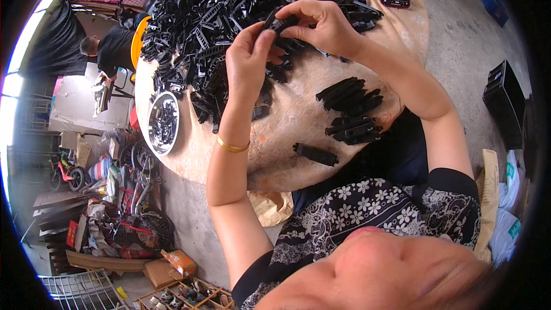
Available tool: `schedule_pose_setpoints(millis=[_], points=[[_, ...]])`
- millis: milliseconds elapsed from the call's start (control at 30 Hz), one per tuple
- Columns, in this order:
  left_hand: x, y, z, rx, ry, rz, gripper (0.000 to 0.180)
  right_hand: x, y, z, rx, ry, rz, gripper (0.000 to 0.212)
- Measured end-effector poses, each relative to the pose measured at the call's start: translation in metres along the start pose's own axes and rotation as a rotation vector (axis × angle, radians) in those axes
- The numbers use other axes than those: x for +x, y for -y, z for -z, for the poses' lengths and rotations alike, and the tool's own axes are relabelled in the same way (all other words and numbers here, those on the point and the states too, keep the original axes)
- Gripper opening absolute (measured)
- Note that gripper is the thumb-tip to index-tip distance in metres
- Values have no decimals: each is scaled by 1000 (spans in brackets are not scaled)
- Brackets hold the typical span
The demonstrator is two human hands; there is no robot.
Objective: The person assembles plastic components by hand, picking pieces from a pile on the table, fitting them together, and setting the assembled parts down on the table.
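Two-handed work on a single black part, held above a cloth-covered table.
The left hand (249, 49) and the right hand (330, 27) both grasp one black plastic part (280, 23), pinched between thumbs and fingers over the near edge of a large heap of black pieces (212, 8); its fine detail is too small to tell. A metal bowl (151, 129) of small pieces sits left of the left forearm, on the tablecloth (275, 158). Right of centre lies a cluster of black strips (351, 112), with a lone strip (315, 154) apart from it, nearer the body. In this inspector's judgement, the step in hand is fitting or adjusting the held part; the next move calls for a steady left pinch and controlled right-finger pressure.
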State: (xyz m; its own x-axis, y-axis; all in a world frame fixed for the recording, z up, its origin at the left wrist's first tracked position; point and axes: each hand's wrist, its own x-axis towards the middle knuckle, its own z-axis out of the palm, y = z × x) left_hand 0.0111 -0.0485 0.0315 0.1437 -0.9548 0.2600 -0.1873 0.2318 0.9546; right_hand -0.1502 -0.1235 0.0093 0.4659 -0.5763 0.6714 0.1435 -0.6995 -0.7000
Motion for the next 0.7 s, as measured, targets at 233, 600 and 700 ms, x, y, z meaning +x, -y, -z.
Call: schedule_pose_setpoints(millis=[233, 600, 700], points=[[-2, 4, 0, 65, 12, -116, 30, 13, -1, 13, -620, -124, 419, 46], [-5, 6, -5, 486, 44, -319, 27, 8, -6, 29, -486, 264, 156, 47], [-3, 11, -1, 454, 63, -318, 27, 13, -6, 35, -406, 332, 74, 39]])
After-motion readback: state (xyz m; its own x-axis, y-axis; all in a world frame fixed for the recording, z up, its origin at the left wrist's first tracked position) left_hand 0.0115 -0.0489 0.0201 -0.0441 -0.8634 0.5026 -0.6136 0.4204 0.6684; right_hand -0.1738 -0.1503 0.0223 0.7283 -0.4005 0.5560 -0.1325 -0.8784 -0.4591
